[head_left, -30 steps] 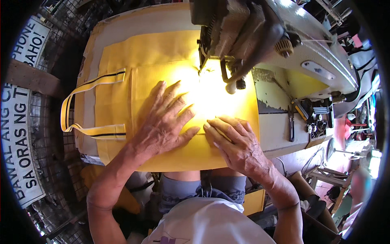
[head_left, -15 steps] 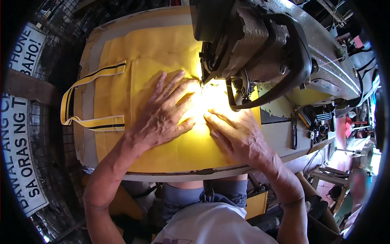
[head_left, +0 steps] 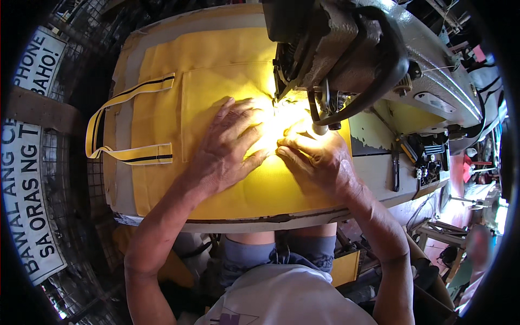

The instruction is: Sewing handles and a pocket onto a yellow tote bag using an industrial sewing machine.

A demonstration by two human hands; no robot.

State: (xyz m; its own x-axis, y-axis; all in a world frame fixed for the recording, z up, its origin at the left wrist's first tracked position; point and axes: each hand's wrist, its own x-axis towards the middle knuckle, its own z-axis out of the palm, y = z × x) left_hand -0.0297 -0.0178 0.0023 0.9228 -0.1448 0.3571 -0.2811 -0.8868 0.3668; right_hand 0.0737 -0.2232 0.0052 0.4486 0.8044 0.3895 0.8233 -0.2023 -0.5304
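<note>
A large yellow fabric panel lies flat under the head of a dark sewing machine. A yellow strap with a black stripe and pale edges loops out from the panel's left side. My left hand rests palm down on the panel, fingers stretched toward the needle area. To its right, my right hand has its fingers curled, thumb and forefinger drawn together beside the lit spot. Glare and the machine's parts hide what lies between those fingertips.
A black curved bar juts out in front of the machine head. Right of the panel, a dark-handled tool lies on the table near several small metal parts. Lettered white signs hang on wire mesh at left.
My right hand's fingers have gone from lying flat to curled together. My left hand stays on the fabric. The whole view has shifted slightly, with the panel a little higher and farther right.
</note>
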